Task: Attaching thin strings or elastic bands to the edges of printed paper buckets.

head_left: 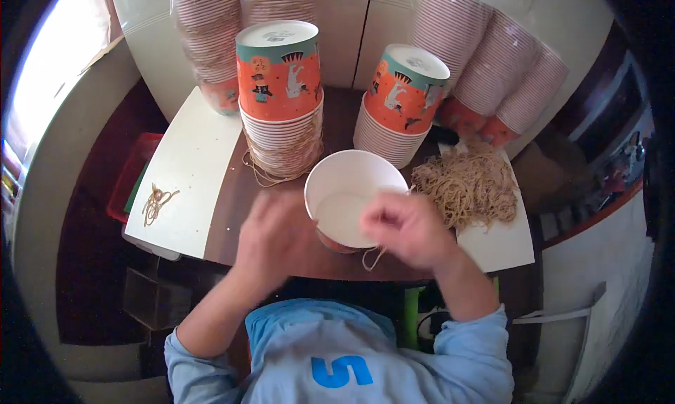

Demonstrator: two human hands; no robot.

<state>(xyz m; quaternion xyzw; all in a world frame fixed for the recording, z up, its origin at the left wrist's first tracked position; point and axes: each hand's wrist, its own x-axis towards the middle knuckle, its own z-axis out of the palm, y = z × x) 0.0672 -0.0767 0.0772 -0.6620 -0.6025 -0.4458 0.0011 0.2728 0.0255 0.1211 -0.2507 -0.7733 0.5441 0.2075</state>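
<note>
One paper tub (344, 175), white inside, orange glimpsed on its outer wall; mouth upward, at the near part of the brown tabletop (235, 225), between the two hands; one left hand (271, 232), blurred, at the tub's left side, fingertips close to the rim, contact uncertain; whether its fingers are apart or together, cannot tell; one right hand (404, 228), blurred, across the tub's right rim, fingertips over the opening; finger closure and anything gripped, cannot tell; one loop of thin cord (373, 258), below the tub's near rim, beside the right hand.

Two nested stacks of inverted paper tubs behind: left stack (280, 87), orange with teal band and printed figures, tan strands looped about its lower rims; right stack (401, 105), same pattern; one large heap of tan twine (467, 186), right of the tub, partly on a white side panel (503, 246); one small tangle of twine (158, 203), on the white left panel (190, 158); several further tub stacks at the rear, in clear plastic wrapping (207, 38); one light-blue long-sleeved top (309, 334), worn by the person.
</note>
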